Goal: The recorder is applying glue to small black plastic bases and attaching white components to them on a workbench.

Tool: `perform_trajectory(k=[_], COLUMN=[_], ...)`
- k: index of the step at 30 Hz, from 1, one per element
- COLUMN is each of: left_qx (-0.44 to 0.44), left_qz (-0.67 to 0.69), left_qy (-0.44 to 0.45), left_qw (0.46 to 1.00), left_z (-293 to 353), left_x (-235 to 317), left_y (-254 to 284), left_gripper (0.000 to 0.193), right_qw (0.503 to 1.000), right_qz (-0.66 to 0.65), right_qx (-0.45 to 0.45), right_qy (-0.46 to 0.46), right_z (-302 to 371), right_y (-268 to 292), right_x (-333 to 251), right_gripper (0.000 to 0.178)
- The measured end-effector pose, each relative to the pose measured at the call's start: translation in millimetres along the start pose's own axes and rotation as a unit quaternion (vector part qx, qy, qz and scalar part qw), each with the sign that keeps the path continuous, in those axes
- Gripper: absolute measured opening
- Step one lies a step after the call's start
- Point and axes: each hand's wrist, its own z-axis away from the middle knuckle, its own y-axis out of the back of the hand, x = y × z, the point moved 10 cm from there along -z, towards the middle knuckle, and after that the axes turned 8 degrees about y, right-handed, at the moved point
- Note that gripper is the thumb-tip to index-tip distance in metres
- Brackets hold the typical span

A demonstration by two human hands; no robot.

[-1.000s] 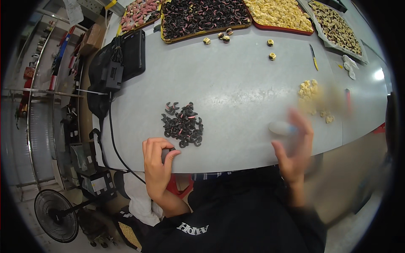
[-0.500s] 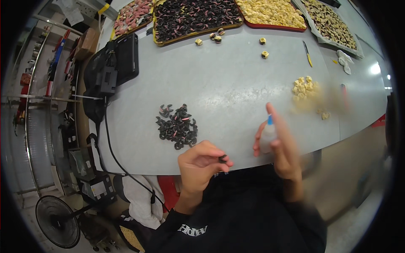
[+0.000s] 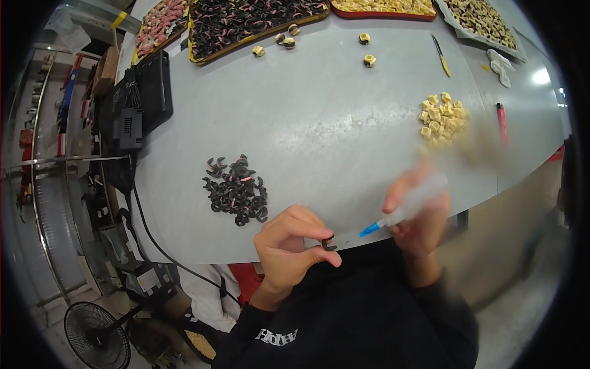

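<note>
The left hand (image 3: 287, 247) pinches a matte black, C-shaped piece (image 3: 330, 247); the right hand (image 3: 425, 226) grips a blurred, translucent bottle (image 3: 421, 198), its tapered blue nozzle (image 3: 369, 229) near the piece.

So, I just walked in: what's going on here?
The person's left hand pinches a small, curved black piece. The right hand holds a blurred, pale bottle, its blue tip aimed roughly at that piece, not touching it. A pile of similar black pieces lies to the left on the table, yellow ones to the right.
</note>
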Motion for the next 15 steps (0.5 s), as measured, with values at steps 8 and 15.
perform_trajectory(k=[8,15], left_qx=[0.007,0.007], left_qz=[-0.012,-0.014], left_qy=[-0.019,-0.020], left_qw=[1.000,1.000], left_z=[-1,-1], left_x=[1,1], left_y=[-1,-2], left_gripper=[0.029,0.030], right_qw=[0.997,0.996], right_qz=[0.063,0.066], right_qx=[-0.029,-0.052], right_qy=[-0.027,-0.015], right_z=[2,2], right_y=[-12,-17], right_x=[5,4], right_gripper=[0.041,0.040])
